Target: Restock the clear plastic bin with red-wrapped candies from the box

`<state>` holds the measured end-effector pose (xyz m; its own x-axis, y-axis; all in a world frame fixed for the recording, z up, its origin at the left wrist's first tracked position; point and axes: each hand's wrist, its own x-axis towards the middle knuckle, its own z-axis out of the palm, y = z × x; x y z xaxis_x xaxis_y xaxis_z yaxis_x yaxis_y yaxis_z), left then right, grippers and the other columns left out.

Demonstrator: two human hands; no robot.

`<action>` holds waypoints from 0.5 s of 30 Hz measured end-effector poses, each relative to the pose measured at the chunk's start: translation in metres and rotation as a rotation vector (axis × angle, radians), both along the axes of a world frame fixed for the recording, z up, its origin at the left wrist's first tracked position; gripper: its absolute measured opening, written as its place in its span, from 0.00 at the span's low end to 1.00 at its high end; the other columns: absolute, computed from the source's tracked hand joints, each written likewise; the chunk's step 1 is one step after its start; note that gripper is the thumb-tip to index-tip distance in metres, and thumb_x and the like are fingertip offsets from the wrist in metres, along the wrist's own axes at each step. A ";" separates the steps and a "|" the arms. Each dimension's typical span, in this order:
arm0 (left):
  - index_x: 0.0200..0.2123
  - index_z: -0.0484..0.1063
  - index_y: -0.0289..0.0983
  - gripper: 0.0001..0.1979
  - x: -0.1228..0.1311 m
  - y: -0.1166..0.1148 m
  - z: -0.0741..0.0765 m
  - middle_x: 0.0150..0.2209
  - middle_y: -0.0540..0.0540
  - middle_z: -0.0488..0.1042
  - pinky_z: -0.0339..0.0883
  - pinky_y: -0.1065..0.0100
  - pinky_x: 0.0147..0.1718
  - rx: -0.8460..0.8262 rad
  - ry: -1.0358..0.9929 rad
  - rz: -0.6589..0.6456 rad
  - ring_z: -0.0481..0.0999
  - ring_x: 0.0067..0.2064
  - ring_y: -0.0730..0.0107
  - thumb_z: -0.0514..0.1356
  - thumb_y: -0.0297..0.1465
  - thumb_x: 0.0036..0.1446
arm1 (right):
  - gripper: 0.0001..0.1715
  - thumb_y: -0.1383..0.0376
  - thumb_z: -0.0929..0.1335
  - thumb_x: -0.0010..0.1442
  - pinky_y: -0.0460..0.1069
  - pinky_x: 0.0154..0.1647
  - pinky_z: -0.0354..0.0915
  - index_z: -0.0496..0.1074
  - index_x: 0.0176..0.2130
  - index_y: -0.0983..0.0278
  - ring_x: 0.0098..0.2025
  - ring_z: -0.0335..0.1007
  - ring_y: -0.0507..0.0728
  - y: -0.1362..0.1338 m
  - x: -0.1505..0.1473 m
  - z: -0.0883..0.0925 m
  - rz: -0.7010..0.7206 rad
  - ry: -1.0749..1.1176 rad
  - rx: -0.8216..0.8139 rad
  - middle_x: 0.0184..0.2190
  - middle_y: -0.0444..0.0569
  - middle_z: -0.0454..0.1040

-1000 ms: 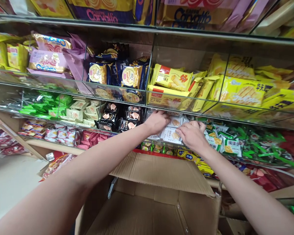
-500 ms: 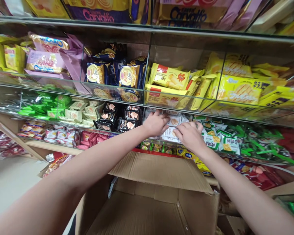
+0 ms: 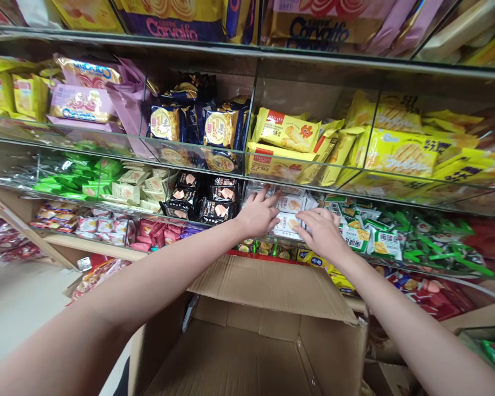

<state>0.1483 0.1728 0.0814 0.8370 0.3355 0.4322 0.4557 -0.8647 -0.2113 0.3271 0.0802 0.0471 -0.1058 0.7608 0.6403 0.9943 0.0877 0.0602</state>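
Note:
White snack packets (image 3: 289, 222) lie in rows in a clear shelf compartment straight ahead. My left hand (image 3: 259, 213) rests over the left side of these packets, fingers spread and pointing away. On their right side lies my right hand (image 3: 322, 228), its fingers stretched across the packets and its thumb near the front one. Neither hand has anything visibly gripped. Black snack packets (image 3: 218, 210) fill the compartment left of my hands. Green and white packets (image 3: 357, 236) sit just to the right.
An open cardboard box (image 3: 268, 286) stands below my arms, its flap reaching toward the shelf. Above my hands, a glass-fronted shelf holds yellow snack packs (image 3: 286, 132) and dark blue packs (image 3: 165, 124). Yellow packets (image 3: 342, 281) lie lower down, behind the box.
The fingers of my left hand have spread a little wider. My right hand has shifted slightly, showing more of the white packets between the hands. The view has moved slightly.

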 end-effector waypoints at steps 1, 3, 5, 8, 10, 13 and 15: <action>0.38 0.73 0.38 0.13 0.000 -0.002 -0.001 0.61 0.44 0.54 0.55 0.47 0.48 -0.010 -0.005 0.014 0.44 0.61 0.43 0.51 0.37 0.56 | 0.15 0.59 0.62 0.58 0.55 0.44 0.45 0.70 0.42 0.63 0.46 0.60 0.61 0.000 0.000 0.001 0.001 -0.011 -0.012 0.42 0.49 0.74; 0.38 0.72 0.37 0.13 0.001 -0.004 -0.002 0.61 0.42 0.53 0.55 0.47 0.49 -0.032 -0.019 0.035 0.45 0.61 0.43 0.52 0.36 0.56 | 0.15 0.59 0.62 0.57 0.55 0.44 0.45 0.70 0.43 0.63 0.45 0.60 0.61 0.001 0.000 0.002 -0.009 -0.031 -0.036 0.42 0.49 0.74; 0.40 0.72 0.36 0.14 0.001 -0.005 -0.005 0.60 0.42 0.54 0.55 0.47 0.49 -0.050 -0.034 0.042 0.46 0.61 0.45 0.52 0.35 0.56 | 0.15 0.59 0.63 0.57 0.55 0.44 0.45 0.70 0.42 0.63 0.44 0.60 0.62 0.000 -0.002 0.004 -0.026 -0.040 -0.050 0.41 0.50 0.74; 0.41 0.71 0.37 0.13 0.001 -0.007 -0.007 0.59 0.42 0.56 0.56 0.48 0.49 -0.066 -0.055 0.054 0.47 0.60 0.45 0.52 0.35 0.56 | 0.16 0.58 0.62 0.58 0.55 0.44 0.46 0.70 0.42 0.63 0.45 0.60 0.62 -0.001 -0.004 0.003 -0.036 -0.032 -0.052 0.41 0.50 0.74; 0.40 0.72 0.36 0.13 0.002 -0.008 -0.007 0.58 0.40 0.57 0.56 0.47 0.49 -0.072 -0.069 0.063 0.48 0.60 0.45 0.53 0.34 0.56 | 0.16 0.58 0.62 0.58 0.56 0.44 0.47 0.70 0.42 0.63 0.45 0.60 0.62 -0.001 -0.004 0.001 -0.032 -0.019 -0.042 0.42 0.51 0.73; 0.42 0.71 0.35 0.14 0.002 -0.011 -0.003 0.59 0.38 0.56 0.55 0.47 0.50 -0.076 -0.090 0.073 0.48 0.60 0.46 0.53 0.34 0.55 | 0.16 0.58 0.62 0.58 0.56 0.43 0.49 0.70 0.42 0.63 0.46 0.61 0.62 0.001 0.000 -0.001 -0.019 0.004 -0.016 0.43 0.51 0.73; 0.46 0.68 0.35 0.15 -0.005 -0.018 0.003 0.59 0.37 0.55 0.54 0.48 0.50 -0.084 -0.145 0.059 0.48 0.60 0.47 0.54 0.32 0.54 | 0.16 0.59 0.63 0.57 0.57 0.43 0.51 0.70 0.42 0.64 0.46 0.60 0.63 -0.002 0.002 0.002 -0.006 0.020 0.022 0.43 0.52 0.72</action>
<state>0.1434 0.1553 0.0840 0.7458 0.4220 0.5154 0.5264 -0.8475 -0.0677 0.3289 0.0778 0.0487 -0.0888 0.7470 0.6589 0.9958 0.0810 0.0425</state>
